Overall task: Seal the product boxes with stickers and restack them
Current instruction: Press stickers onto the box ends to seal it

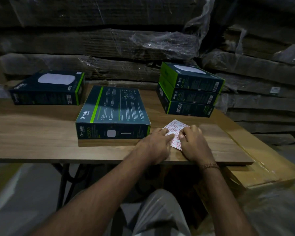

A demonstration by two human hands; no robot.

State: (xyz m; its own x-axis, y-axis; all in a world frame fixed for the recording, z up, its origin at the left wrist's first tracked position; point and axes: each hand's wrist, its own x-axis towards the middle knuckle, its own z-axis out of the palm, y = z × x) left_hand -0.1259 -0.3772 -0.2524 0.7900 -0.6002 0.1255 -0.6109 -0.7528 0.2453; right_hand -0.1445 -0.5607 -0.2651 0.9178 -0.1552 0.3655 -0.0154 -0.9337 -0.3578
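**Both hands on the sticker sheet**

Left hand (156, 143) lies on the sticker sheet (174, 129) with fingers extended, pressing it to the tabletop (41, 142). Right hand (193, 143) rests on the sheet with fingers curled; its grip appears to pinch at a sticker, though dim light obscures this. One product box (112, 113) lies just left of the sheet; a three-box stack (191, 91) stands behind; a single box (48, 87) sits far left.
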